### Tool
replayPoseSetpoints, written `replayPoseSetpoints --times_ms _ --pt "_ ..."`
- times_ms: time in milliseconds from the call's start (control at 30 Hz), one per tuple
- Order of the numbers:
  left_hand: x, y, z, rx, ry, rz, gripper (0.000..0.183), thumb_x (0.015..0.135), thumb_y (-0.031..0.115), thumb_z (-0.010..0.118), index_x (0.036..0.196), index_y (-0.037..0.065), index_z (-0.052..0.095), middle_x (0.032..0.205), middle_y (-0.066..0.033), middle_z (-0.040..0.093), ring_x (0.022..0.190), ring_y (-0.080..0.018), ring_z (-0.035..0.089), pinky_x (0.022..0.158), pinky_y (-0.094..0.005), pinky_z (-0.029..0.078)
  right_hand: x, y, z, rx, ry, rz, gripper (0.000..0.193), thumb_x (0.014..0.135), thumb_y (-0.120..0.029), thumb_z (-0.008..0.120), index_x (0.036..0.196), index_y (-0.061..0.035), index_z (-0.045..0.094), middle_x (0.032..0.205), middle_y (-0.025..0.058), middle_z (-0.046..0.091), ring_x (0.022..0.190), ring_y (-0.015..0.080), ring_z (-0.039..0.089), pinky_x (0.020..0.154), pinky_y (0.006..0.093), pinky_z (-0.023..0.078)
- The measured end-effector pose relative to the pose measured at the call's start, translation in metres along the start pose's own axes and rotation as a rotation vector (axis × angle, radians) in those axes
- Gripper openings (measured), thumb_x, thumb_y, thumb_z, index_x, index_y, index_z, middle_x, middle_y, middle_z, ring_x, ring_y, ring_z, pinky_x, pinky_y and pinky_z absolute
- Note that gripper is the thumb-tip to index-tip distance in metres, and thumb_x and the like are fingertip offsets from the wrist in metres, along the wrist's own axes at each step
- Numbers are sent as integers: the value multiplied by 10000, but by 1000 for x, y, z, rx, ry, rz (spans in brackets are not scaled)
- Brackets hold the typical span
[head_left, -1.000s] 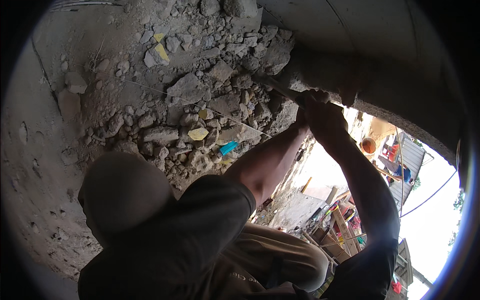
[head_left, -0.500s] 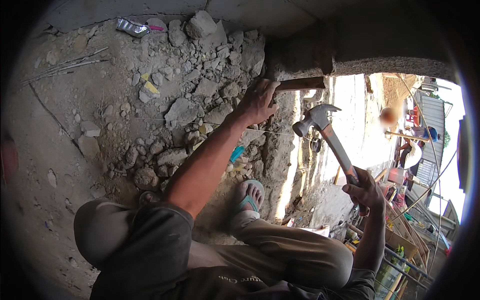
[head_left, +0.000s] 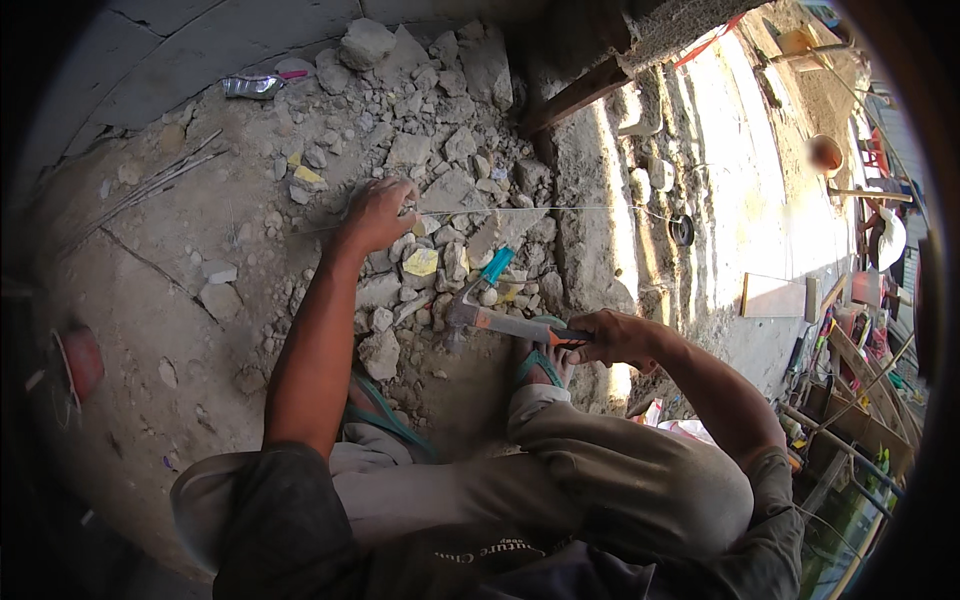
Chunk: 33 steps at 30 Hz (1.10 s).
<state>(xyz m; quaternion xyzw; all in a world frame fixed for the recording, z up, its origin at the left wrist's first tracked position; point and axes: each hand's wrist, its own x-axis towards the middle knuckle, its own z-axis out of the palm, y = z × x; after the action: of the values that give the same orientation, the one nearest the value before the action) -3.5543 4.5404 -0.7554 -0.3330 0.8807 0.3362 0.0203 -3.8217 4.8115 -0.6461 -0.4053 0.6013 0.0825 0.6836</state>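
Note:
My right hand is wrapped round the handle of a claw hammer, whose head is low over the rubble in front of my feet. A teal plastic piece lies just beyond the hammer head. My left hand is over the stones with its fingers curled in; what they hold, if anything, is hidden. A thin taut string runs from beside that hand toward the right, to a dark ring-shaped roll. Farther off, a brown wooden piece rests under the concrete edge.
Broken stones are heaped along the block wall. A crushed silvery wrapper and thin sticks lie at the left. On the right are a sunlit slab, a bucket, piled timber and another person.
My left hand has left the wooden piece and come back leftward to the stones beside the string. The right hand has brought the hammer down and left, with its head now over the rubble.

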Motion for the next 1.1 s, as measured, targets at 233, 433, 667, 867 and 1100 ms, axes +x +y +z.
replayPoseSetpoints --times_ms 233,433,667,867,1100 --pt "-9 4 16 17 24 -22 293 819 162 671 1062 37 566 1065 -149 596 988 -315 602 861 -415 472 42 6 -2 -548 269 -232 291 901 -326 565 1047 -83 629 998 148 650 975 352 620 823 447 498" --pt "-19 -9 3 -171 100 -60 215 831 116 629 1005 1 575 963 -160 625 880 -297 644 767 -392 496 59 -34 0 -478 516 -283 237 904 -241 567 1094 -100 584 1073 152 610 944 359 623 799 460 502" --pt "-18 6 19 -125 55 -85 254 842 216 613 1005 25 578 940 -189 638 901 -344 625 771 -424 483 99 -26 24 -584 840 -512 376 846 -110 560 1215 -182 558 1187 185 521 1089 363 531 888 452 451" --pt "-24 14 12 -213 15 -195 287 810 207 645 1028 31 584 982 -177 654 934 -353 627 805 -428 493 128 -24 19 -785 878 -563 430 844 -94 521 1257 -212 550 1152 184 510 1058 339 515 888 439 433" --pt "-33 -11 9 155 228 -162 271 779 144 695 1022 101 582 1096 -126 545 1090 -322 519 926 -436 417 127 -23 5 -685 978 -619 315 839 -116 535 1152 -95 511 1108 184 506 1025 351 510 870 446 423"
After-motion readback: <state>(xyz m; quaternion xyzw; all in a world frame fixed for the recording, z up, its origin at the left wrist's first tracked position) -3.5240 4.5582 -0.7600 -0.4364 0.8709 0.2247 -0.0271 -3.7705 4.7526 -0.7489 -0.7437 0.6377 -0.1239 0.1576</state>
